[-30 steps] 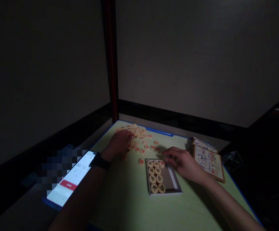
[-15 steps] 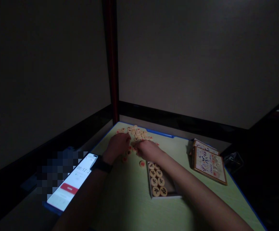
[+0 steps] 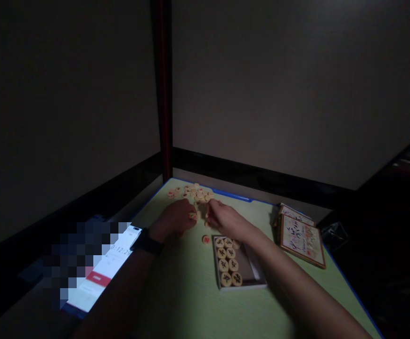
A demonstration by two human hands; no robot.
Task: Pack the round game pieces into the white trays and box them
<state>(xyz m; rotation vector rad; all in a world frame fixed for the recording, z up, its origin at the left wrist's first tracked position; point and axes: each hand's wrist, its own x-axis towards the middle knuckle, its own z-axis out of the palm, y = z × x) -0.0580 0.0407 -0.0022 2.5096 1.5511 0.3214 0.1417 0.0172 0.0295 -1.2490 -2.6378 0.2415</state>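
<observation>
Half a second ago the right hand (image 3: 222, 215) reached further toward 9 o'clock, its fingertips close to the left; now it has drawn back toward 3 o'clock, leaving a small gap. The left hand (image 3: 181, 216) has come down toward 6 o'clock, nearer the wearer. The box (image 3: 217, 268) keeps its two columns of dark-lettered discs (image 3: 227, 261), with the right forearm across its far right corner.

The loose discs (image 3: 195, 192) lie at 12 o'clock from the left fingertips and 11 o'clock from the right ones, on the table (image 3: 180, 292). One red-lettered disc (image 3: 206, 239) sits alone at 6 o'clock from the right fingertips, just beside the box. The left fingers are curled, with a pale disc (image 3: 192, 216) showing against their tips; I cannot tell whether it is gripped. The right fingers are bent with thumb and forefinger close together; I cannot tell whether they hold anything. The phone (image 3: 111, 261) lies at 8 o'clock from the left hand.
</observation>
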